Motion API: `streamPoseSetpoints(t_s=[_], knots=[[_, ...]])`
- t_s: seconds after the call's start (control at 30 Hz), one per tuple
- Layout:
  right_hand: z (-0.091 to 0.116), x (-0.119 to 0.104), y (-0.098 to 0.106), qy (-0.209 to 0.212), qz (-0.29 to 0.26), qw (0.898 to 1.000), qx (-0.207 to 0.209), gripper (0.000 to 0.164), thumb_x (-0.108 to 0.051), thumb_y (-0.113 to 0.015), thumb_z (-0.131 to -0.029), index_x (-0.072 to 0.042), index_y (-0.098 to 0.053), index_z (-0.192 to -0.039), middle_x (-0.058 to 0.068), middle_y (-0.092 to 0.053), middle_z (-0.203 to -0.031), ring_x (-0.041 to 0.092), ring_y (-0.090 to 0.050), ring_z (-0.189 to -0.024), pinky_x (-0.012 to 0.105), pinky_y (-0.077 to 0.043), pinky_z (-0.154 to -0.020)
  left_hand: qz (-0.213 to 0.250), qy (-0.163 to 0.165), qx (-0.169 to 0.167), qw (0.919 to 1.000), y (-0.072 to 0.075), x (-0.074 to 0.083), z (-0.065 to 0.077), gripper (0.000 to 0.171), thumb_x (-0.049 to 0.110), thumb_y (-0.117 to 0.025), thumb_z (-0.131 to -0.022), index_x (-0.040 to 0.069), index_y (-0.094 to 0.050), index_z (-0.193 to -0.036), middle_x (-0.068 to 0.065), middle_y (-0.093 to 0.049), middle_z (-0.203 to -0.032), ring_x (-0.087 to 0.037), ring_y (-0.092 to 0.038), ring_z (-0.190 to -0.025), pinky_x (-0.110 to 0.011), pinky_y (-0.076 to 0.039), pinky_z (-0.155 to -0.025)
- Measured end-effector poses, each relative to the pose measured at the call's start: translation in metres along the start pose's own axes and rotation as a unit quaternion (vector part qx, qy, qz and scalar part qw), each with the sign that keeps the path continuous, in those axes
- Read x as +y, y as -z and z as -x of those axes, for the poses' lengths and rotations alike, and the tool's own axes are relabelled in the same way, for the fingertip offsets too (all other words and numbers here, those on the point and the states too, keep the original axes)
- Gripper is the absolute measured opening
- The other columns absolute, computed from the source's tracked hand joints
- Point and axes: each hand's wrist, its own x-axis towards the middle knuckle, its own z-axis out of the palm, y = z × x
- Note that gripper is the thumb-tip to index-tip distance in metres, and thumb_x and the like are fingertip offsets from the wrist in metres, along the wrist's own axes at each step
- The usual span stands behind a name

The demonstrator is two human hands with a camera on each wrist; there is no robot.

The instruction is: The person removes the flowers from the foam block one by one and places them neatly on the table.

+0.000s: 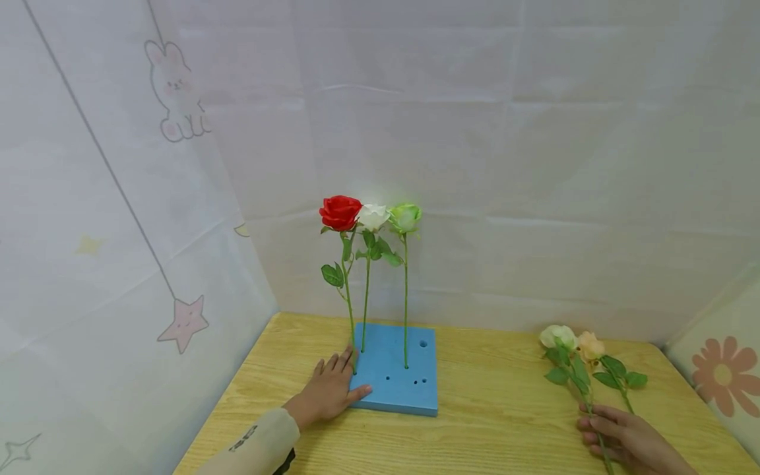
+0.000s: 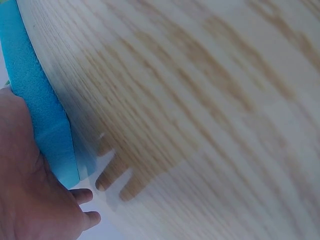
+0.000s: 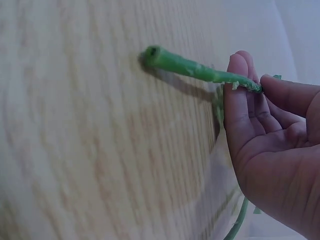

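Observation:
My left hand lies on the left edge of a blue foam block, fingers straight and thumb along its front. In the left wrist view the hand presses against the blue block's side. A red rose, a white rose and a green rose stand upright in the block's holes. At the right, my right hand pinches the stem of a cream-white rose. In the right wrist view, the cut end of this green stem sticks out past thumb and fingers.
A peach rose lies beside the held one on the wooden table. Several bare holes show in the block's top. A white cloth wall closes off the back, with printed cloth at both sides.

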Motion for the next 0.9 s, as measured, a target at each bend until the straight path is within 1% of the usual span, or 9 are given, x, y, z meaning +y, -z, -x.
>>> streamPoseSetpoints(t_s=[0.17, 0.23, 0.3, 0.37, 0.47, 0.57, 0.67, 0.73, 0.9], knots=[[0.001, 0.001, 0.003, -0.001, 0.004, 1.0, -0.005, 0.031, -0.016, -0.039, -0.112, -0.017, -0.06, -0.134, 0.003, -0.066, -0.125, 0.02, -0.066, -0.11, 0.04, -0.053, -0.099, -0.004, 0.005, -0.008, 0.9999, 0.005, 0.004, 0.002, 0.093, 0.071, -0.034, -0.1, 0.002, -0.024, -0.161, -0.017, -0.013, -0.169, -0.047, -0.025, -0.149, -0.071, -0.02, -0.114], [0.001, 0.001, 0.003, -0.002, 0.005, 1.0, -0.003, 0.03, -0.016, -0.04, -0.112, -0.014, -0.059, -0.135, 0.003, -0.067, -0.124, 0.02, -0.067, -0.11, 0.039, -0.053, -0.099, 0.0, 0.004, -0.012, 0.9999, 0.007, 0.005, 0.003, 0.092, 0.071, -0.035, -0.1, 0.001, -0.026, -0.16, -0.018, -0.014, -0.168, -0.047, -0.026, -0.149, -0.071, -0.02, -0.114], [0.001, 0.0, 0.003, -0.005, 0.014, 1.0, 0.005, 0.037, -0.016, -0.041, -0.112, -0.003, -0.048, -0.145, 0.003, -0.067, -0.124, 0.02, -0.067, -0.11, 0.04, -0.053, -0.099, 0.003, 0.003, -0.011, 0.9999, 0.009, 0.007, 0.003, 0.092, 0.071, -0.035, -0.1, 0.0, -0.028, -0.159, -0.019, -0.016, -0.168, -0.047, -0.027, -0.148, -0.071, -0.021, -0.113], [0.002, -0.001, 0.003, -0.005, 0.03, 0.999, 0.017, 0.051, -0.017, -0.041, -0.112, 0.012, -0.029, -0.152, 0.003, -0.067, -0.123, 0.021, -0.067, -0.111, 0.041, -0.053, -0.099, 0.003, 0.002, -0.01, 0.9999, 0.009, 0.007, 0.004, 0.093, 0.071, -0.034, -0.1, 0.0, -0.028, -0.159, -0.018, -0.016, -0.168, -0.047, -0.027, -0.148, -0.071, -0.021, -0.113], [0.003, -0.002, 0.003, -0.01, 0.053, 0.998, 0.036, 0.068, -0.017, -0.042, -0.111, 0.027, -0.005, -0.147, 0.004, -0.068, -0.122, 0.022, -0.067, -0.11, 0.042, -0.053, -0.098, 0.0, 0.003, -0.009, 1.0, 0.005, 0.004, 0.002, 0.095, 0.074, -0.032, -0.099, 0.001, -0.026, -0.16, -0.017, -0.014, -0.168, -0.047, -0.026, -0.149, -0.071, -0.021, -0.113], [0.003, -0.004, 0.002, -0.021, 0.067, 0.996, 0.051, 0.075, -0.019, -0.042, -0.111, 0.027, 0.006, -0.147, 0.003, -0.068, -0.122, 0.023, -0.067, -0.111, 0.043, -0.053, -0.099, 0.0, 0.003, -0.005, 1.0, -0.001, -0.001, 0.0, 0.097, 0.076, -0.029, -0.098, 0.003, -0.023, -0.161, -0.016, -0.013, -0.169, -0.046, -0.025, -0.149, -0.072, -0.02, -0.113], [0.003, -0.005, 0.001, -0.028, 0.078, 0.994, 0.068, 0.08, -0.022, -0.043, -0.111, 0.027, 0.011, -0.146, 0.003, -0.068, -0.122, 0.024, -0.066, -0.111, 0.044, -0.052, -0.099, 0.003, 0.003, -0.001, 1.0, -0.005, -0.004, -0.001, 0.099, 0.078, -0.028, -0.097, 0.003, -0.023, -0.161, -0.015, -0.012, -0.169, -0.046, -0.025, -0.149, -0.072, -0.019, -0.113], [0.004, -0.006, 0.002, -0.032, 0.084, 0.993, 0.079, 0.08, -0.023, -0.044, -0.111, 0.027, 0.008, -0.146, 0.003, -0.068, -0.122, 0.024, -0.066, -0.112, 0.044, -0.052, -0.099, 0.007, 0.001, 0.002, 1.0, -0.005, -0.004, -0.001, 0.099, 0.078, -0.028, -0.097, 0.003, -0.024, -0.161, -0.015, -0.013, -0.169, -0.046, -0.025, -0.149, -0.073, -0.019, -0.113], [0.008, -0.008, 0.005, -0.032, 0.108, 0.989, 0.092, 0.068, -0.025, -0.046, -0.11, 0.024, -0.017, -0.149, 0.004, -0.068, -0.123, 0.027, -0.067, -0.113, 0.045, -0.053, -0.098, 0.011, 0.003, -0.001, 0.9999, -0.003, -0.002, 0.0, 0.1, 0.078, -0.028, -0.096, 0.002, -0.023, -0.161, -0.016, -0.013, -0.169, -0.048, -0.024, -0.149, -0.073, -0.018, -0.113]])
